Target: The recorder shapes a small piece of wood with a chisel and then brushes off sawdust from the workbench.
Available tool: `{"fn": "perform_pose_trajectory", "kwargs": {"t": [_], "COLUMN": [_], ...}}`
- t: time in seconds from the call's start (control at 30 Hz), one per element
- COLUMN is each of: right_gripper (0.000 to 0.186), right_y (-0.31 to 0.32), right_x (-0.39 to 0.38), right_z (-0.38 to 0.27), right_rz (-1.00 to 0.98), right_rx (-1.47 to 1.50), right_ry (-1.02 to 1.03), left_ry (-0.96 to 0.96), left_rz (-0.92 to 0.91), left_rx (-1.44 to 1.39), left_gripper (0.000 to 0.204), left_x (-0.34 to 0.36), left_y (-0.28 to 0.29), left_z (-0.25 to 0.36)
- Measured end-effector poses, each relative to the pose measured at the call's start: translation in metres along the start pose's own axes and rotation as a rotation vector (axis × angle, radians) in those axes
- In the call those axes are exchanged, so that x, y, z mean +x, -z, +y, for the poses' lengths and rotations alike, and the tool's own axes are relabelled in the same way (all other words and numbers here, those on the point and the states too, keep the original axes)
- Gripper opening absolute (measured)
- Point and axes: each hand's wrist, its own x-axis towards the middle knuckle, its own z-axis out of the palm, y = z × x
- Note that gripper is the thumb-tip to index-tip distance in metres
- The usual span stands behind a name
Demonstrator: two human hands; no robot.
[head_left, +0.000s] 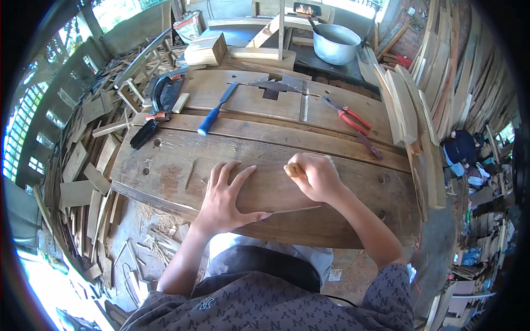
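A flat wooden board (270,190) lies on the near part of the worn workbench (171,171). My left hand (222,199) rests on the board's left end, its fingers spread and its thumb along the near edge. At the board's right end my right hand (320,179) is closed in a fist around a round wooden handle (296,170). The handle's butt points up; the tool's lower end is hidden under my fist, so its kind does not show. Beyond my hands lie a chisel (212,115) with a blue handle and pliers (350,117) with red grips.
A toothed circular saw blade (279,84) sticks up through a slot at the bench's far side. A metal pot (335,45) stands behind it. A black tool (144,134) lies at the left edge. Stacked planks (403,107) lean at right; wood scraps (77,193) pile up at left.
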Motion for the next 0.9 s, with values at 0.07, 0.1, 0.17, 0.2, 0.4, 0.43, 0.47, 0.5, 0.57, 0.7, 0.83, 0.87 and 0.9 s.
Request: {"fn": "perform_pose_trajectory", "kwargs": {"t": [0.07, 0.1, 0.17, 0.2, 0.4, 0.43, 0.47, 0.5, 0.57, 0.7, 0.83, 0.87, 0.9], "right_gripper": [0.012, 0.012, 0.012, 0.011, 0.022, 0.022, 0.025, 0.028, 0.035, 0.036, 0.035, 0.034, 0.032], "right_y": [0.008, 0.013, 0.016, 0.015, 0.022, 0.023, 0.025, 0.027, 0.026, 0.022, 0.023, 0.023, 0.023], "right_x": [0.002, 0.002, 0.004, 0.007, 0.002, 0.003, 0.005, 0.006, 0.002, 0.000, 0.001, 0.001, 0.002], "right_z": [0.005, 0.009, 0.016, 0.020, 0.040, 0.040, 0.035, 0.032, 0.040, 0.044, 0.040, 0.041, 0.041], "right_rz": [0.040, 0.062, 0.050, 0.136, 0.343, 0.344, 0.422, 0.498, 0.478, 0.330, 0.140, 0.145, 0.150], "right_rx": [0.015, 0.012, 0.015, 0.015, 0.013, 0.021, -0.099, -0.218, -0.227, -0.306, -0.385, -0.371, -0.357], "right_ry": [0.048, 0.083, 0.007, 0.037, -0.016, -0.017, -0.028, -0.038, -0.106, -0.264, -0.304, -0.304, -0.304], "left_ry": [-0.031, -0.035, -0.050, -0.069, -0.097, -0.107, -0.125, -0.125, -0.197, -0.197, -0.186, -0.175, -0.164], "left_rz": [-0.012, -0.022, 0.020, 0.023, 0.023, 0.023, 0.001, -0.002, -0.021, -0.062, -0.093, -0.100, -0.106], "left_rx": [0.028, 0.054, 0.020, 0.023, 0.078, 0.091, 0.073, 0.077, 0.064, 0.097, 0.145, 0.153, 0.161], "left_gripper": [0.098, 0.098, 0.098, 0.098, 0.097, 0.096, 0.097, 0.097, 0.099, 0.101, 0.104, 0.105, 0.106], "left_x": [0.005, 0.008, 0.016, 0.021, 0.059, 0.064, 0.072, 0.081, 0.096, 0.101, 0.103, 0.103, 0.102], "left_y": [0.009, 0.011, 0.003, 0.001, -0.021, -0.025, -0.024, -0.024, -0.030, -0.033, -0.030, -0.030, -0.030], "left_z": [0.008, 0.012, 0.009, 0.009, 0.017, 0.016, 0.012, 0.011, 0.008, 0.002, 0.002, 0.002, 0.003]}}
